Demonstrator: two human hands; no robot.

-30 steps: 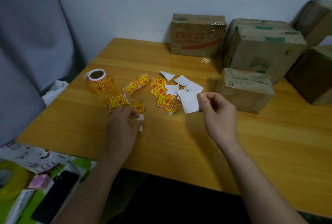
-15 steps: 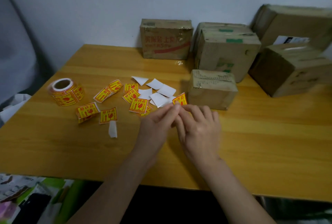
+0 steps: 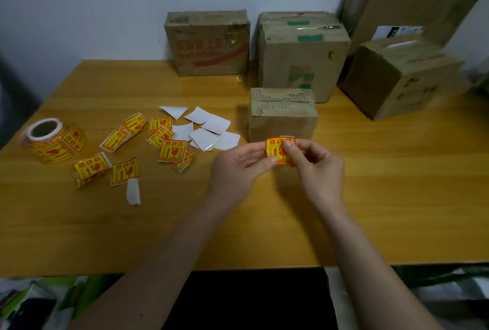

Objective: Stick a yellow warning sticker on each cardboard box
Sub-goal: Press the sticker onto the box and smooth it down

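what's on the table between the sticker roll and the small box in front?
Head view: between the yellow sticker roll and the small cardboard box lie loose yellow warning stickers and white backing papers on the wooden table.

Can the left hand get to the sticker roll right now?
Probably not yet: the left hand pinches a sticker together with the right hand. The table path to the roll looks free.

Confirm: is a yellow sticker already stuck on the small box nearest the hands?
No: the small box shows bare cardboard; both hands pinch the sticker.
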